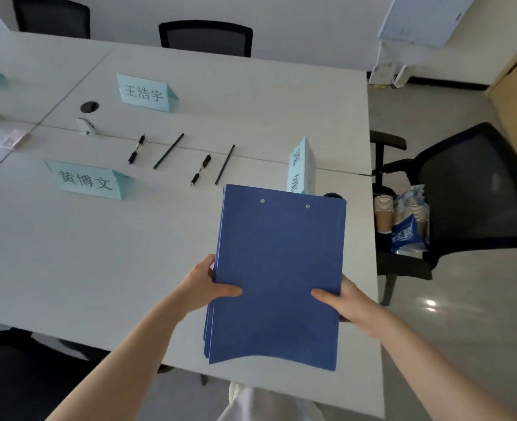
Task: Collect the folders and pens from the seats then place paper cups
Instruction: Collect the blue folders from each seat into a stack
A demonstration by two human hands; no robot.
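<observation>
A stack of blue folders [278, 268] is held above the near right part of the white table [99, 253]. My left hand [204, 284] grips its left edge, thumb on top. My right hand [345, 299] grips its right edge the same way. Two black pens [136, 148] [200, 170] and two dark pencils [169, 151] [225, 164] lie in a row at the table's middle. Stacks of brown paper cups [383, 212] sit with a blue and white plastic bag [410, 226] on the seat of a black chair at the right.
Pale blue name cards stand on the table: one at the far middle [146, 92], one at the near left [87, 179], one by the right edge [301, 165]. Black chairs [205, 38] line the far side; another chair [469, 192] is at the right. A round cable hole [89, 106] is at left.
</observation>
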